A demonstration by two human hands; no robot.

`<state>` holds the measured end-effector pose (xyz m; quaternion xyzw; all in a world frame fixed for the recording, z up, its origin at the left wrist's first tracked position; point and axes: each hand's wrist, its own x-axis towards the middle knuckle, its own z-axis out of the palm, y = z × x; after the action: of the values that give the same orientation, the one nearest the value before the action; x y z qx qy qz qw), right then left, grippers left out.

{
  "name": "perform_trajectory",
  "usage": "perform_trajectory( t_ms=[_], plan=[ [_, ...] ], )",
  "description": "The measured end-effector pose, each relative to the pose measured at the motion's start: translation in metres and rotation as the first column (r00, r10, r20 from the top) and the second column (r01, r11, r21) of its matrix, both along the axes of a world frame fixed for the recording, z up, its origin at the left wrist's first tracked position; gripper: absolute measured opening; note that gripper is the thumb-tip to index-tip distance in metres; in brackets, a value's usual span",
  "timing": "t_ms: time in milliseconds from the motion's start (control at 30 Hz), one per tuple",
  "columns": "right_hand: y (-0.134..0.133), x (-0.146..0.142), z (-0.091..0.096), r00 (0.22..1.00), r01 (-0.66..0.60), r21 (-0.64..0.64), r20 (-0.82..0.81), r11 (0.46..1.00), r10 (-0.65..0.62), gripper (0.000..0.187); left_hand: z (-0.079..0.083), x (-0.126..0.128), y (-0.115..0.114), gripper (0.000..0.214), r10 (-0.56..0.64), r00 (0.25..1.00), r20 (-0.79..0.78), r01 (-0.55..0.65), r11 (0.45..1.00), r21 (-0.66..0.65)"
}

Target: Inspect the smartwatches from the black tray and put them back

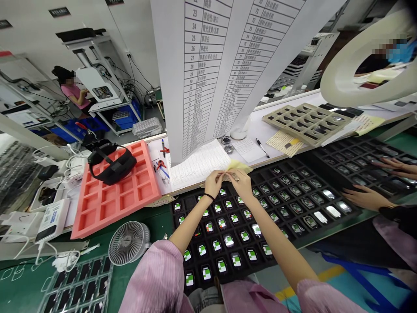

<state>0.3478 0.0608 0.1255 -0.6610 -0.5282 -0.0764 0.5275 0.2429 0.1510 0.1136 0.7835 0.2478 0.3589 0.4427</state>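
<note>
My left hand [213, 184] and my right hand [241, 184] meet above the back edge of a black foam tray [189, 202]. Both are closed, with fingertips pinched together. A yellow sheet [240, 165] shows at my right fingers, which seem to grip it; a dotted, sticker-like patch shows beneath them. Whatever lies between my left fingertips is too small to make out. Below my forearms, the tray's slots hold several small watch-like devices [236, 260] with lit green and white screens. A printed form [198, 169] lies just behind my left hand.
Left stand a pink foam tray [148, 191] with a black headset [112, 165] and a small fan [129, 243]. A large printed list [208, 87] hangs ahead. Right are a beige tray [306, 121], another black tray [348, 156] and a co-worker's hands [368, 198].
</note>
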Motion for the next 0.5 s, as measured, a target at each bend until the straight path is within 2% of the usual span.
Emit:
perform_trajectory(
  t_ms=[267,400,500],
  plan=[
    [0.0024,0.0020,-0.0032,0.996,-0.017,-0.020,-0.086,1.000,0.015,0.023,-0.0003,0.0016,-0.0029,0.013,0.029,1.000,-0.004,-0.029,0.997,-0.068],
    [0.0033,0.0025,-0.0048,0.965,-0.052,-0.022,-0.259,0.998,0.044,0.025,0.0015,0.0028,-0.0038,0.013,0.024,1.000,-0.012,-0.025,0.991,-0.129],
    [0.0020,0.0026,-0.0052,0.899,-0.075,-0.012,-0.433,0.997,0.062,0.027,0.0051,0.0021,-0.0045,0.013,0.023,1.000,-0.016,-0.024,0.991,-0.130]
  ],
)
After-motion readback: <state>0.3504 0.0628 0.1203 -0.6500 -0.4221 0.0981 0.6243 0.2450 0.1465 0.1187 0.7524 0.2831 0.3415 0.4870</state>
